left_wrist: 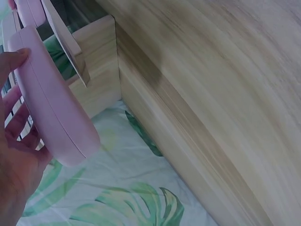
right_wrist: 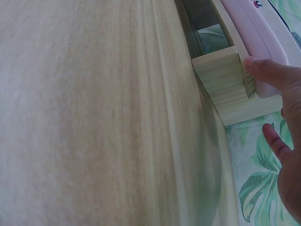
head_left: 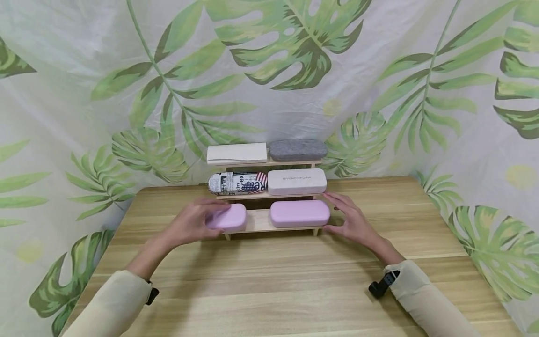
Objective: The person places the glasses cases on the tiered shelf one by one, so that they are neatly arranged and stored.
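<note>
My left hand (head_left: 189, 222) grips a lilac glasses case (head_left: 231, 218), thumb in front and fingers behind, at the left end of the bottom tier of a three-tier wooden stand (head_left: 258, 221). In the left wrist view the same case (left_wrist: 54, 103) tilts beyond the end of the board, its lower end free. A second lilac glasses case (head_left: 300, 214) lies at the right of that tier. Beside it my right hand (head_left: 353, 222) is spread around the stand's right end. Its thumb (right_wrist: 265, 68) touches the board's edge near that case, other fingers extended.
On the middle tier lie a newspaper-print case with a flag pattern (head_left: 237, 183) and a white lettered case (head_left: 297, 181). A cream case (head_left: 236, 153) and a grey felt-like case (head_left: 298, 150) sit on top. Leaf-print cloth (head_left: 358, 93) hangs behind the wooden table (head_left: 269, 290).
</note>
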`<state>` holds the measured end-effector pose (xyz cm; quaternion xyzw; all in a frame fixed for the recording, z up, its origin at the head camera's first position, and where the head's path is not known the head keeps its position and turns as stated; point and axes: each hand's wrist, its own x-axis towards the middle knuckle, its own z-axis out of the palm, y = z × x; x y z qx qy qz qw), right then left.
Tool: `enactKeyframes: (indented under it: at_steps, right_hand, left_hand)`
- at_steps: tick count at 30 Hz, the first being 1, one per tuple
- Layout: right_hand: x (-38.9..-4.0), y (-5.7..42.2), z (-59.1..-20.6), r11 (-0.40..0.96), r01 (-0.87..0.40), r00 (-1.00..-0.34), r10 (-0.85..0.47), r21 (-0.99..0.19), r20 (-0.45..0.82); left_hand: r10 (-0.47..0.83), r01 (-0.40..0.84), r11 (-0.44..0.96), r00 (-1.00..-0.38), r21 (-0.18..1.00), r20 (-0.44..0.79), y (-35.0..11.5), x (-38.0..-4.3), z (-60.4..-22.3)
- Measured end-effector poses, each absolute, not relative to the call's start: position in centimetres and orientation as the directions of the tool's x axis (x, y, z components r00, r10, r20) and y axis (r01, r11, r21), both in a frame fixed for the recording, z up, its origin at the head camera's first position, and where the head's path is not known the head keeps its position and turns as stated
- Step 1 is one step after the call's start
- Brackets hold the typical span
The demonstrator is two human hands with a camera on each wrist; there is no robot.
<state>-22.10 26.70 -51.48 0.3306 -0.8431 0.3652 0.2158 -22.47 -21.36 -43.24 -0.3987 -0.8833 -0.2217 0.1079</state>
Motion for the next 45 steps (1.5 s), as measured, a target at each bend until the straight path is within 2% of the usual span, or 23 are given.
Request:
enactKeyframes:
  at_steps: [9,22,33,45]
  right_hand:
    - [-22.2,26.7,-51.4,0.514,-0.714,-0.69,-0.397,-0.476,0.605]
    - [-22.1,26.6,-51.3,0.514,-0.713,-0.691,-0.398,-0.477,0.603]
    - [-22.0,26.6,-51.2,0.522,-0.703,-0.702,-0.398,-0.483,0.591]
    - [-22.1,26.7,-51.4,0.513,-0.7,-0.707,-0.397,-0.498,0.585]
  left_hand:
    - [0.652,0.759,0.575,-0.65,0.304,0.39,-19.9,-22.6,-43.8]
    - [0.633,0.725,0.621,-0.688,0.299,0.354,-18.1,-22.5,-44.4]
    - [0.644,0.734,0.623,-0.677,0.271,0.356,-16.5,-22.9,-44.8]
    - [0.612,0.702,0.639,-0.712,0.315,0.345,-15.7,-22.9,-45.0]
